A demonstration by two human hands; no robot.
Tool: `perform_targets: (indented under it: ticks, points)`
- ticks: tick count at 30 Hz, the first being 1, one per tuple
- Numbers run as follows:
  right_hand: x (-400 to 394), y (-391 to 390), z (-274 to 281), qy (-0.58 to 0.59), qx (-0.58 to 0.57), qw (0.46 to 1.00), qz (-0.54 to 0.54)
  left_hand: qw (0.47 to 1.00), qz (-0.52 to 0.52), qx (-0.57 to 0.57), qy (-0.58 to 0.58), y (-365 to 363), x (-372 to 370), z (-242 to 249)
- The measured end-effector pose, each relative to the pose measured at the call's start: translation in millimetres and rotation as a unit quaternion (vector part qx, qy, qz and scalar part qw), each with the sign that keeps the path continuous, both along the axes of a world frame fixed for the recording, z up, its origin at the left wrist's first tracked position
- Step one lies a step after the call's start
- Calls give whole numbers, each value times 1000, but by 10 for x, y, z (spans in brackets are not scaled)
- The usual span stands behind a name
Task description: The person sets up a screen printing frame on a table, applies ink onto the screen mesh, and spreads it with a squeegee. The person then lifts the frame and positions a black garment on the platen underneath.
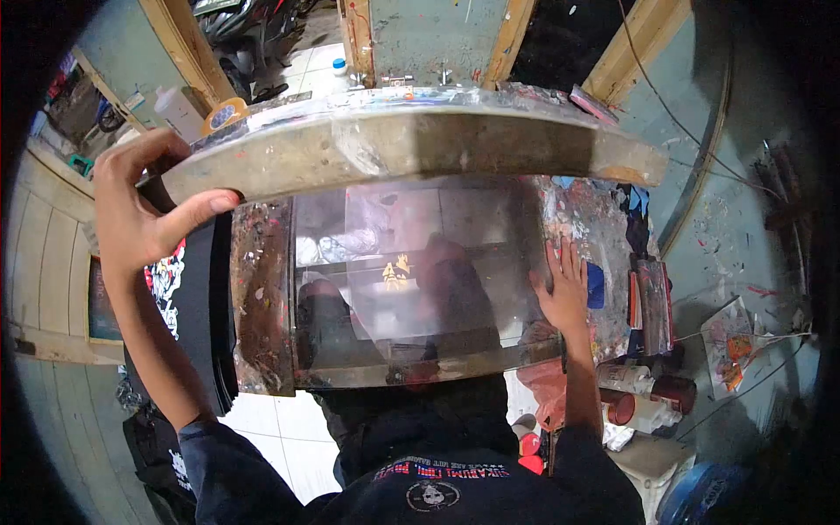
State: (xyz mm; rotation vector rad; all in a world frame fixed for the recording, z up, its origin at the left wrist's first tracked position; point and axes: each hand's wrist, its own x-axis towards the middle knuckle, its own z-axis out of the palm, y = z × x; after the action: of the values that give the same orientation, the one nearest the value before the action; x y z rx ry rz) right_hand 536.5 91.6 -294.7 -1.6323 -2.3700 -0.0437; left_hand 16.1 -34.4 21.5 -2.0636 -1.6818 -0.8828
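Observation:
My left hand (144, 206) grips the left end of a raised wooden frame (289, 159), thumb along its near side and fingers over the top. The frame looks like a printing screen tilted up at the far side of the table. Below it lies a glass plate (490, 306), see-through and reflecting, with a small yellowish printed figure (395, 272) near its middle. At the plate's right edge my right hand (564, 289) rests flat, fingers stretched out and holding nothing. A paint-stained board (262, 302) borders the glass on the left.
Dark printed fabric (201, 306) is stacked left of the table. A blue patch (595, 286) lies beside my right hand. Several bottles (652, 411) stand or lie low on the right. A white bottle (178, 114) and a tape roll (226, 115) sit far left. A wall rises on the right.

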Motion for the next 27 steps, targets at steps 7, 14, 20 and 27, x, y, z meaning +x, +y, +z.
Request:
perform_targets:
  ticks: [7, 14, 20, 27]
  points:
    - [110, 25, 0, -28, -111, 993, 7, 997, 1, -65, -28, -466, 219, -702]
    - [77, 29, 155, 23, 2, 1000, -16, 995, 34, -88, -20, -997, 549, -2165]
    - [76, -34, 99, 4, -24, 999, -41, 995, 27, -89, -34, -1032, 566, -2678]
    - [51, -29, 80, -10, -40, 998, -53, 995, 22, -88, -34, -1028, 547, -2837]
